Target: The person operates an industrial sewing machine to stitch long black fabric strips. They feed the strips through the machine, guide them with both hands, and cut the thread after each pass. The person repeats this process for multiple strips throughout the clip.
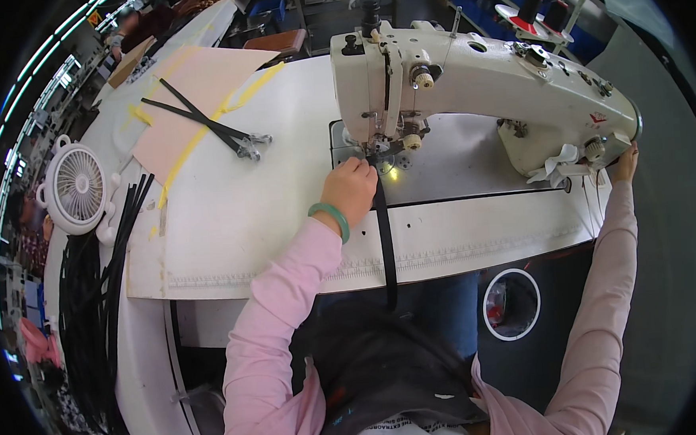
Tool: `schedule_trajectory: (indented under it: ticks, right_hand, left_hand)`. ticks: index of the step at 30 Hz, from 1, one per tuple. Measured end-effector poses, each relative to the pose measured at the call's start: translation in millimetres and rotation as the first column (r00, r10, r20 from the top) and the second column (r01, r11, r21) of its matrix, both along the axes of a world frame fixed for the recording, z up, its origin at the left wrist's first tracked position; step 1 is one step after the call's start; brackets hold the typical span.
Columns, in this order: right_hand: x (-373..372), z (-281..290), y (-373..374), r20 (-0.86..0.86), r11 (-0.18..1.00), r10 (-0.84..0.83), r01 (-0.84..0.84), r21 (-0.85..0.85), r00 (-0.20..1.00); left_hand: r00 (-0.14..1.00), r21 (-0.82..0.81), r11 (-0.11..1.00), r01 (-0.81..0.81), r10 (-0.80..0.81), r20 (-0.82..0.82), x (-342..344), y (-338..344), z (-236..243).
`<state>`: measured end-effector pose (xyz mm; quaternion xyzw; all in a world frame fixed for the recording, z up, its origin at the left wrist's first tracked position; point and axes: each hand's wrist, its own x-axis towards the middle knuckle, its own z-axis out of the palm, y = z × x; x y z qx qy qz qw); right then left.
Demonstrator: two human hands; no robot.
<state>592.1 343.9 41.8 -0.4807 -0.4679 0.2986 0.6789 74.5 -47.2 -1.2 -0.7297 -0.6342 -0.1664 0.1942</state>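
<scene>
My left hand [348, 192], with a green bangle at the wrist, pinches a long black strap [384, 247] at the needle and presser foot of a white sewing machine [475, 74]. The strap hangs down over the table's front edge. A small light shines on the metal bed [456, 163] just right of the strap. My right hand [625, 165] is at the handwheel [634, 120] on the machine's right end, its fingers curled and partly hidden behind it. Two crossed black straps [198, 115] with clear pieces at their ends lie to the left.
A small white fan [79, 184] and a bundle of black straps [82, 305] are at the left, beside pink board [169, 157] with yellow tape. Thread cones [528, 11] stand behind the machine. A round bin [509, 279] is below the table. Another person [133, 27] is at the far upper left.
</scene>
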Motion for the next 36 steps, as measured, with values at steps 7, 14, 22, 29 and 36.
schedule_trajectory:
  ticks: [7,14,22,29,36]
  right_hand:
    - [-5.5,68.7,25.5,0.725,0.967,-0.254,0.145,0.211,0.640]
    - [59.0,80.1,48.3,0.772,0.971,-0.171,0.236,0.028,0.612]
    - [34.9,-1.0,1.9,0.305,0.965,-0.242,0.195,0.177,0.921]
    - [-98.9,29.4,-140.5,0.270,0.886,-0.352,0.226,0.405,0.896]
    - [-225.9,4.5,-284.1,0.742,0.668,0.215,-0.650,0.363,0.635]
  left_hand:
    - [1.000,-0.027,1.000,-0.003,0.003,-0.021,-4.4,-1.8,1.2]
    - [0.993,-0.010,0.999,-0.040,0.041,0.108,2.7,3.2,4.7]
    - [0.980,0.059,0.996,0.064,-0.074,0.184,-1.6,-1.9,0.6]
    - [0.953,0.120,0.974,0.192,-0.214,0.214,-9.2,-19.5,-0.7]
    - [0.964,0.133,0.977,0.168,-0.191,0.184,-11.7,-20.5,-2.5]
